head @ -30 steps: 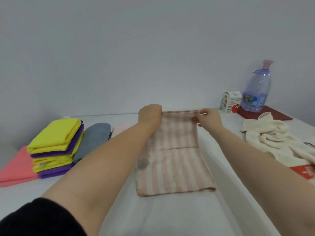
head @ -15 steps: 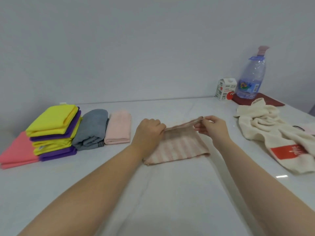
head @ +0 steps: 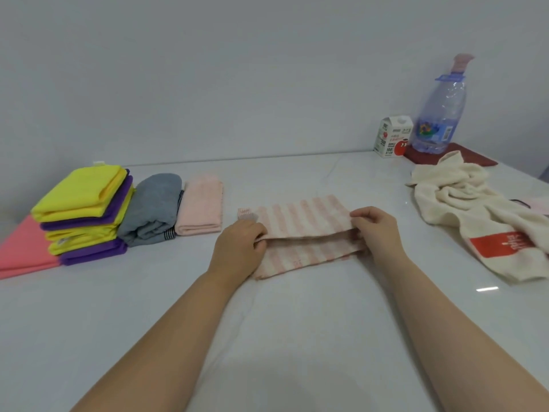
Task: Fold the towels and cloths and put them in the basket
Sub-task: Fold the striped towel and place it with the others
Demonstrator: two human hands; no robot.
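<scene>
A pink-and-white striped towel (head: 306, 230) lies folded on the white table (head: 267, 337) in the middle. My left hand (head: 237, 248) pinches the left end of its top layer, and my right hand (head: 375, 230) pinches the right end, holding that layer's edge just above the lower one. An unfolded cream towel with a red patch (head: 475, 215) lies crumpled at the right. Folded cloths sit at the left: a yellow and purple stack (head: 86, 212), a grey cloth (head: 154, 209), a pale pink cloth (head: 202, 208) and a coral cloth (head: 23, 251). No basket is in view.
A white juice carton (head: 392, 136) and a large clear water bottle (head: 439, 114) on a dark red mat (head: 475, 157) stand at the back right against the wall. A small pink item (head: 539, 205) peeks in at the right edge.
My hands have brought the far edge of the striped towel toward me, folding it in half, and now lower that edge onto the near part. The view has tilted down.
</scene>
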